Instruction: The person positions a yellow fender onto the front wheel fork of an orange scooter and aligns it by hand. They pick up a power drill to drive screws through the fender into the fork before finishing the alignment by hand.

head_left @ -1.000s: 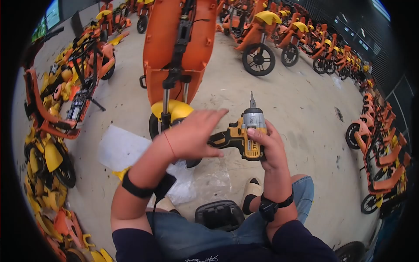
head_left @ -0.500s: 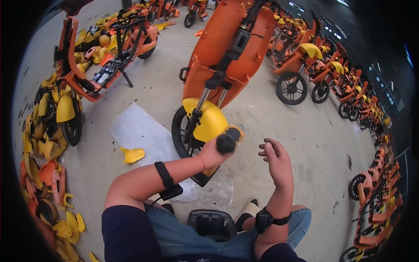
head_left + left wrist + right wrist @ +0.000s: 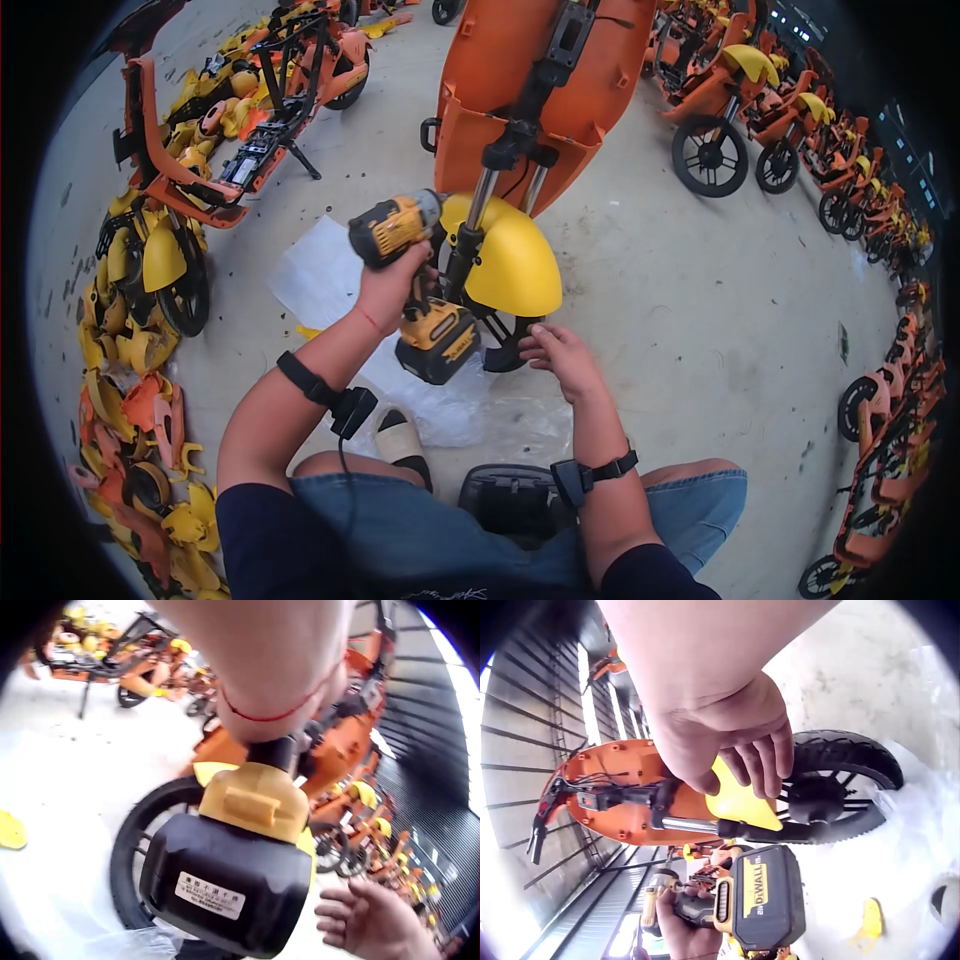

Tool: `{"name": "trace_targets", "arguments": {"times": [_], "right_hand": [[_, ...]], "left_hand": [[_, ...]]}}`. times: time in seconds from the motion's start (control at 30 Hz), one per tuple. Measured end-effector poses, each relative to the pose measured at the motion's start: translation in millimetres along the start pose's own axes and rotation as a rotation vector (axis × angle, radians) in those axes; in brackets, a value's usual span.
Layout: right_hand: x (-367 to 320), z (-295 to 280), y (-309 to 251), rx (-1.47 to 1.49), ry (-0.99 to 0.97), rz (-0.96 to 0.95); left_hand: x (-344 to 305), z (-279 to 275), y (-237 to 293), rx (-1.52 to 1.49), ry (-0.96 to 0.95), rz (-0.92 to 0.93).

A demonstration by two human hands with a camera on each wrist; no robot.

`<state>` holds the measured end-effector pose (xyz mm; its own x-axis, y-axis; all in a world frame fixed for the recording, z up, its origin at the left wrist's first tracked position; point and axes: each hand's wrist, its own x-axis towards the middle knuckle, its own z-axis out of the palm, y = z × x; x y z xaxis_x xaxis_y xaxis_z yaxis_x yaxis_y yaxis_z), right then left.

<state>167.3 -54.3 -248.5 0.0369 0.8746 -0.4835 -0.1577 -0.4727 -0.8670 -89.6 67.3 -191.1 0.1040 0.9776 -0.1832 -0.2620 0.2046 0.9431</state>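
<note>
My left hand (image 3: 393, 283) grips the handle of a yellow and black impact driver (image 3: 395, 228), its nose turned toward the scooter's fork (image 3: 474, 225). The driver's battery pack (image 3: 225, 889) fills the middle of the left wrist view, a white label on its base. Beside the front wheel (image 3: 855, 754), my right hand (image 3: 565, 360) hangs with loosely bent fingers and holds nothing. In the right wrist view that hand overlaps the yellow front fender (image 3: 515, 262). The orange scooter body (image 3: 590, 110) rises above the fork. Motion blurs the driver's nose.
White sheeting (image 3: 325, 265) and clear plastic lie on the floor around the wheel. A black case-like object (image 3: 508, 495) sits between the person's legs. Left stand a stripped scooter (image 3: 265, 150) and a heap of yellow and orange parts (image 3: 150, 400); more scooters (image 3: 710, 150) line the right.
The impact driver has passed from the right hand to the left, then swung left and turned beside the fork. The right hand has dropped lower and closer to the wheel.
</note>
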Motion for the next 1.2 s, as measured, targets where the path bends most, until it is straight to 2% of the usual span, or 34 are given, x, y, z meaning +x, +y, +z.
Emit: {"name": "trace_targets", "arguments": {"times": [0.07,0.27,0.37,0.47,0.53,0.63,0.73,0.8,0.9,1.0,1.1,1.2], "right_hand": [[18,8,14,0.114,0.023,0.013],[50,19,22,0.354,0.117,0.012],[55,17,26,0.501,0.168,0.066],[53,21,24,0.513,0.199,0.066],[51,22,22,0.513,0.201,0.072],[53,26,22,0.578,0.197,0.032],[60,26,28,0.674,0.140,-0.064],[61,26,34,0.717,0.102,-0.100],[61,23,37,0.730,0.076,-0.122],[63,25,36,0.708,0.062,-0.150],[60,27,33,0.689,0.072,-0.157],[58,29,31,0.681,0.089,-0.152]], "left_hand": [[10,-24,-6,0.065,0.014,0.047],[43,-74,-4,0.130,0.042,-0.030],[44,-95,45,0.177,0.047,-0.036],[18,-103,120,0.356,-0.055,-0.056],[7,-111,138,0.463,-0.115,-0.043],[5,-129,98,0.663,-0.120,-0.070],[7,-118,23,0.649,-0.039,-0.107],[15,-107,-25,0.605,-0.105,0.239],[28,-101,-72,0.586,-0.109,0.413],[43,-94,-103,0.494,-0.068,0.397],[47,-80,-100,0.392,-0.024,0.126],[47,-84,-105,0.344,-0.035,0.087]]}}
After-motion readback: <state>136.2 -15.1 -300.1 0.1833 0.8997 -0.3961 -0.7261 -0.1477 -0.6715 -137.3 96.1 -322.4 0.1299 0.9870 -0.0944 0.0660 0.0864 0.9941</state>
